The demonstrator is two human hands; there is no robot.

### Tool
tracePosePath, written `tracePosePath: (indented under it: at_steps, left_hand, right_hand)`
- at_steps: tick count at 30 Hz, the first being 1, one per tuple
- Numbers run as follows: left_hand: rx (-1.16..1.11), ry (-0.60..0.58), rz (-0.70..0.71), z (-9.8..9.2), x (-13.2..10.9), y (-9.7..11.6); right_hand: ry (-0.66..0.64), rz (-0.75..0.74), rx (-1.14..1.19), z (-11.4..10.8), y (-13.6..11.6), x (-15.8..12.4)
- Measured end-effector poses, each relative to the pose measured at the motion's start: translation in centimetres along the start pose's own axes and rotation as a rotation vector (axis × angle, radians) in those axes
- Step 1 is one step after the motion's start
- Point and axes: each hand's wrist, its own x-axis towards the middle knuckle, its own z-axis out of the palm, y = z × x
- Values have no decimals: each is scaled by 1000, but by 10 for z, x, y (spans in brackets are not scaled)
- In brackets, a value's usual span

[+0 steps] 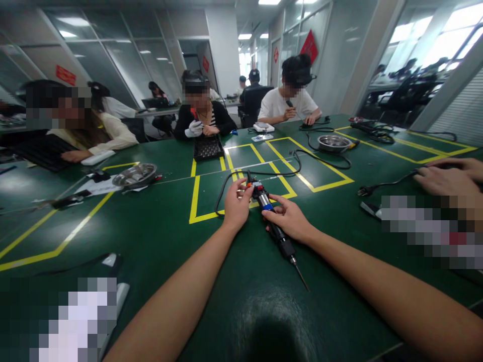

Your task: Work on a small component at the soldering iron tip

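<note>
An electric screwdriver (278, 232) with a black body, a silver section and a blue ring lies slantwise before me, its long thin bit pointing toward me to the lower right. My right hand (290, 217) is wrapped round the middle of its body. At the cable end, my left hand (238, 202) pinches the screwdriver near the red and orange parts; the fingertips are partly hidden. From that end a black cable (260, 174) loops away across the green table (169, 261).
Yellow tape (194, 198) marks rectangles on the table. Metal bowls (334, 143) (135, 175) stand right and left. Opposite, a person in gloves works over a black tray (208, 148). Another person's hands (449, 178) are at the right, beside a cable plug (365, 191).
</note>
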Motion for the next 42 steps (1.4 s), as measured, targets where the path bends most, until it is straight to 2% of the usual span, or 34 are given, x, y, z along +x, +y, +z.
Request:
tracePosePath:
  at_steps: [5,11,19,29,36,42]
  left_hand:
    - [85,-16,90,0,-4,7]
    - [119,8,110,1,-7,9]
    - [19,-14,-45,3,-11,5]
    - [5,-11,-67,4,-9,-2]
    - [-44,86,-152,4,-6,3]
    - [-95,78,-223,3,-4,1]
  right_hand:
    - [12,2,21,0,1,1]
    - [36,29,76,0,0,2]
    - [39,17,35,1,0,1]
    - [39,4,-2,0,0,1]
    - [34,32,-18,1,-1,2]
    - [20,40,18,1,0,1]
